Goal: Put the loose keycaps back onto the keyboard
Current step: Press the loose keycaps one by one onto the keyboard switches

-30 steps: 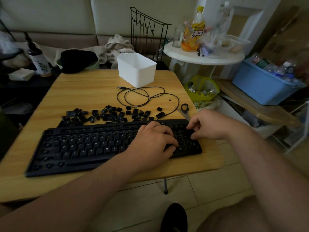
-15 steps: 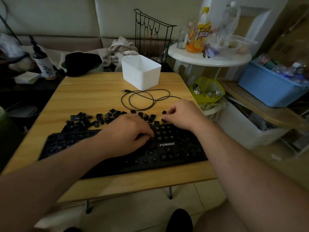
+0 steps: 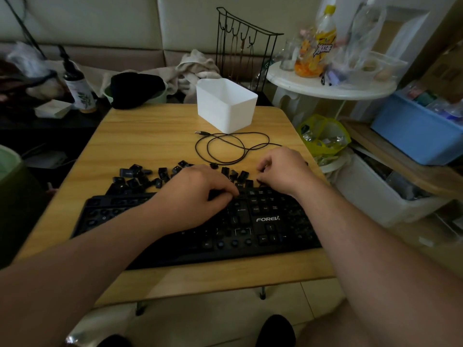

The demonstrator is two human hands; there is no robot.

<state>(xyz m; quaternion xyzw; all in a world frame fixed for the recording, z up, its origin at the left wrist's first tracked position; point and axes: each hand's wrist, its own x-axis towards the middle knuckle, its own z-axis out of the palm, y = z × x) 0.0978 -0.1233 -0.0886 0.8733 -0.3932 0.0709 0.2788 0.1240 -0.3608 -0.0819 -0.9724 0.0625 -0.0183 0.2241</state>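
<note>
From the head view, the keyboard [image 3: 250, 221] lies along the table's [image 3: 150, 136] near edge, loose keycaps [image 3: 140, 175] just behind it. Left hand [image 3: 198, 194] curls fingertips onto keys; right hand [image 3: 283, 169] seems to pinch something, too dim to tell. Bare tabletop behind, up to the cable [image 3: 225, 149].

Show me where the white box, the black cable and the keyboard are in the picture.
white box [image 3: 226, 113]: head view, on its front wall.
black cable [image 3: 220, 149]: head view, on the coiled loop.
keyboard [image 3: 267, 219]: head view, on the brand logo panel.
</note>
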